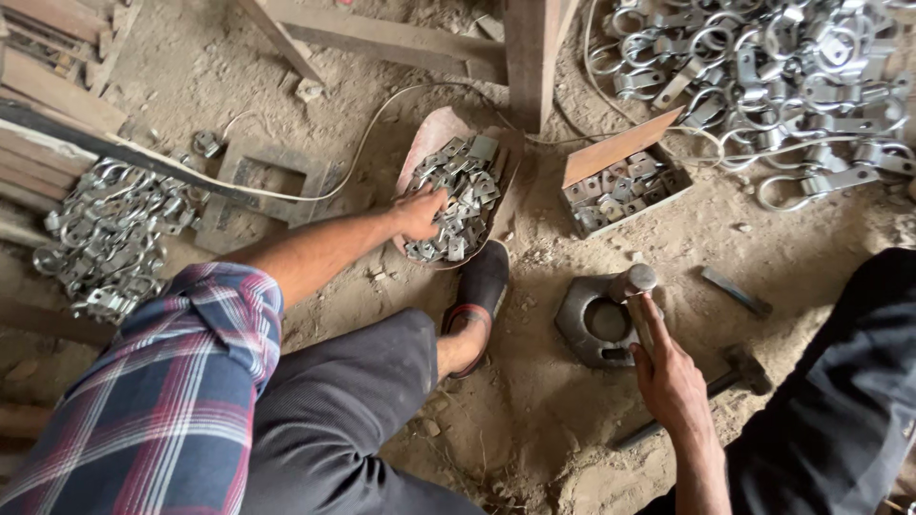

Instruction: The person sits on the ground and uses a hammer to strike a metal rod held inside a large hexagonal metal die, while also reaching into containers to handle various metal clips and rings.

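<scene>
A dusty dirt floor [534, 401] is carrying a shallow pan of small metal plates [458, 195], an open box of similar plates [625, 186], heaps of ring clamps at the left [110, 238] and upper right [782, 76], a heavy iron ring die [596, 324], a hammer [739, 367] and a flat chisel [737, 291].

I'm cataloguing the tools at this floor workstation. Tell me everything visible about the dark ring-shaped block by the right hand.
The ring block is a thick, dark, rough piece, seemingly iron, with a round hole showing dirt inside. It lies flat on the sandy ground, right of the shoe. A steel punch with a shiny rounded top stands tilted at its right rim, held by the right hand. A hammer lies just beyond.
</scene>
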